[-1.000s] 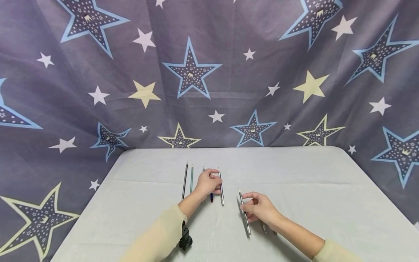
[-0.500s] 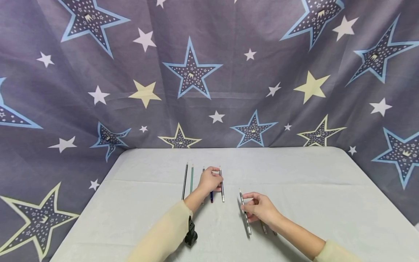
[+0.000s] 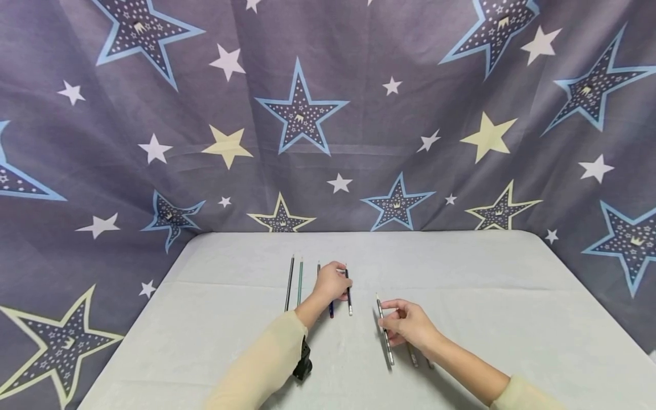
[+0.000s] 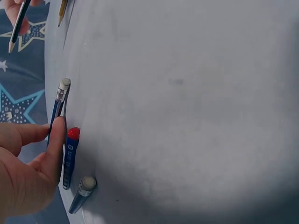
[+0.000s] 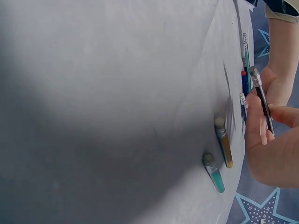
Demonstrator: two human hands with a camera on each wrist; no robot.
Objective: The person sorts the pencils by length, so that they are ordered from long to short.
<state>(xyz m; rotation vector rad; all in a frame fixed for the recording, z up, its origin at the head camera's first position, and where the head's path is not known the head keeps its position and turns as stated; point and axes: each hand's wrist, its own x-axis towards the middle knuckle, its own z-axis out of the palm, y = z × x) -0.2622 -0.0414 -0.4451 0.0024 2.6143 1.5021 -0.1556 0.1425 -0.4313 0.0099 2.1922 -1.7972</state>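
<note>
A red-ended blue pencil (image 3: 331, 310) lies on the pale surface (image 3: 492, 273), its upper part hidden in the head view by the left hand (image 3: 332, 283). Just to the right of the red-ended blue pencil, that hand pinches a white-erasered pencil (image 3: 349, 302) between thumb and fingers, the eraser end towards the person. Whether this pencil touches the surface cannot be told.

The right hand (image 3: 410, 327) is farther right of the red-ended blue pencil and closer to the person. Its thumb and fingers grip a silver-ended dark pencil (image 3: 385, 336), point away from the person, with a shadow falling beside it.

Just left of the red-ended blue pencil lies an eraser-topped pencil (image 4: 84, 192), partly covered by the left arm in the head view. Farther left of it come a long green pencil (image 3: 300, 279) and then a black pencil (image 3: 290, 282), roughly parallel.

Well to the right of the red-ended blue pencil, a yellow pencil (image 5: 224, 147) and a short-looking green pencil (image 5: 215, 175) lie side by side, mostly hidden from the head view by the right hand and forearm. Beyond the red-ended blue pencil, past the surface's far edge, hangs a star-patterned cloth (image 3: 359, 136).
</note>
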